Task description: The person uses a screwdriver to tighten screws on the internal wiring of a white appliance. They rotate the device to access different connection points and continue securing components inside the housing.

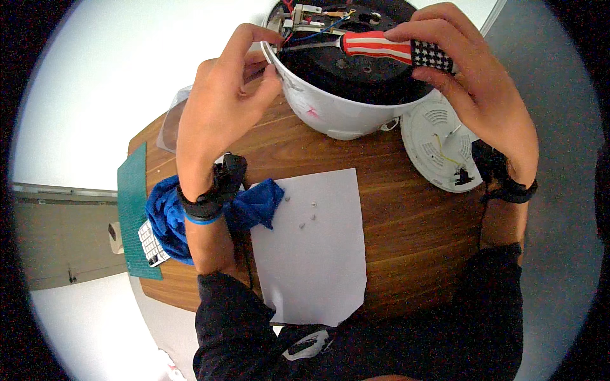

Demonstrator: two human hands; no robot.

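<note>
Gripping a screwdriver (387,47) by its red-and-white striped handle, the right hand (473,89) has its fingers wrapped closed around it, the metal shaft reaching left into the open white housing (343,114) at the far edge of the wooden tabletop (413,222). The left hand (222,101) pinches the housing's near-left rim, thumb and fingers narrowed onto the wall beside the exposed wires (318,28). A round white cover (435,140) lies just right of the housing. Nearer the front edge, small screws (305,213) sit on a white paper sheet (318,267), with a blue cloth (171,216) toward the left edge.
</note>
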